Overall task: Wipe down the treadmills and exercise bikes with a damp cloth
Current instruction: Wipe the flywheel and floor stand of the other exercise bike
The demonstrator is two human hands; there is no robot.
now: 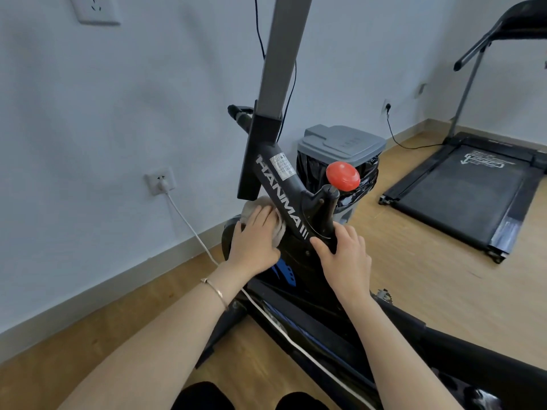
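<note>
A black exercise bike (278, 184) with white lettering on its frame fills the middle of the head view. A red knob (342, 176) sticks up from it. My left hand (253, 241) presses a pale cloth (251, 207) flat against the left side of the frame, over the flywheel cover. My right hand (344, 255) grips the frame just below the knob's post, thumb on the left side. A black treadmill (461, 193) lies on the floor at the right.
A grey bin (340, 146) with a black liner stands behind the bike. A white cable (192, 229) runs from a wall socket down across the bike's base. The grey handlebar post (281, 54) rises overhead. Wooden floor lies between bike and treadmill.
</note>
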